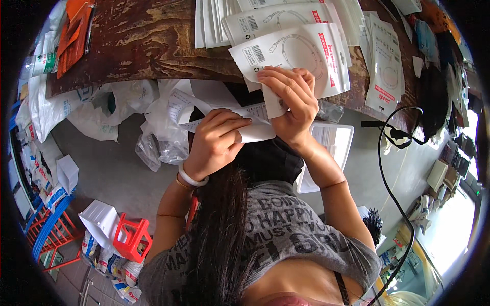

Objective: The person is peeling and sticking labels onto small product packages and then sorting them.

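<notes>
My left hand (213, 143) is closed on a curled white paper sheet (255, 133) with rows of small print, held below the table edge. My right hand (292, 102) is bent around white paper at the sheet's right end, its fingertips overlapping the lower edge of a flat white packet (298, 48). A cable drawing and a red strip mark that packet, which juts over the table edge. Behind it lie more packets of the same kind (275, 18), overlapping. My right fingers and palm hide where the paper and packet meet.
The worn brown wooden table (148, 41) spans the top, with another packet (385, 61) at its right. Plastic bags (122, 102) hang below its left edge. A white bin (332, 137) stands under it; a black cable (390, 188) loops at right. A red plastic stool (133, 237) is lower left.
</notes>
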Motion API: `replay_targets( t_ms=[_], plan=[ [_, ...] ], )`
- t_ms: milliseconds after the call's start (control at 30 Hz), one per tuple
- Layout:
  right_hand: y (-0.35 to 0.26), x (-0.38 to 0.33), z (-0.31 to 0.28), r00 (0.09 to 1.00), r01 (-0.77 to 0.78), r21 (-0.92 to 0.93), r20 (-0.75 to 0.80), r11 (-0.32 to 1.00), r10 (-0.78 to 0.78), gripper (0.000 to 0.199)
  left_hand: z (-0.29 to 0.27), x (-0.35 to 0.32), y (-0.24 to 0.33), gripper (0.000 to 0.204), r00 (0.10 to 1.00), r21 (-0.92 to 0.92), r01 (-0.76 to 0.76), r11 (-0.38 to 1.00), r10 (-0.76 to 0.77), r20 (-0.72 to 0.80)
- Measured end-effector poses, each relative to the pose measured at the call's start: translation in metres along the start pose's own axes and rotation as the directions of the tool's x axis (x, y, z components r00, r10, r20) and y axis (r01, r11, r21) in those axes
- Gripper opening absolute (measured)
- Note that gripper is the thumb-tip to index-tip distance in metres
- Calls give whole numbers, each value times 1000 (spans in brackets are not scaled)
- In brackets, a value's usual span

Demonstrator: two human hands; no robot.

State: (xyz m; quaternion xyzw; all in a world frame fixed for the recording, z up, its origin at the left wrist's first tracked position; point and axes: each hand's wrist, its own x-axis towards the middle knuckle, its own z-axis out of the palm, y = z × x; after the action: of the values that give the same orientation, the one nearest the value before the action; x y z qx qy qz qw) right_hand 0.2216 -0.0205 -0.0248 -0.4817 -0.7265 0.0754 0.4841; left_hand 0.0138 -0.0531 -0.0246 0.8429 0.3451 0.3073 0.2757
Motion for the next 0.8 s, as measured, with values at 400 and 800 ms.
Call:
replay_targets(
  t_ms=[400, 800],
  plan=[
    [39, 2, -79, 936, -302, -613, -335, 731, 106, 50, -1, -1, -4, 21, 1000, -28, -3, 1000, 2, -22],
    [57, 77, -175, 701, -264, -778, -560, 570, -441, 46, -2, 26, 10, 20, 997, -53, -66, 996, 65, -32]
  ],
)
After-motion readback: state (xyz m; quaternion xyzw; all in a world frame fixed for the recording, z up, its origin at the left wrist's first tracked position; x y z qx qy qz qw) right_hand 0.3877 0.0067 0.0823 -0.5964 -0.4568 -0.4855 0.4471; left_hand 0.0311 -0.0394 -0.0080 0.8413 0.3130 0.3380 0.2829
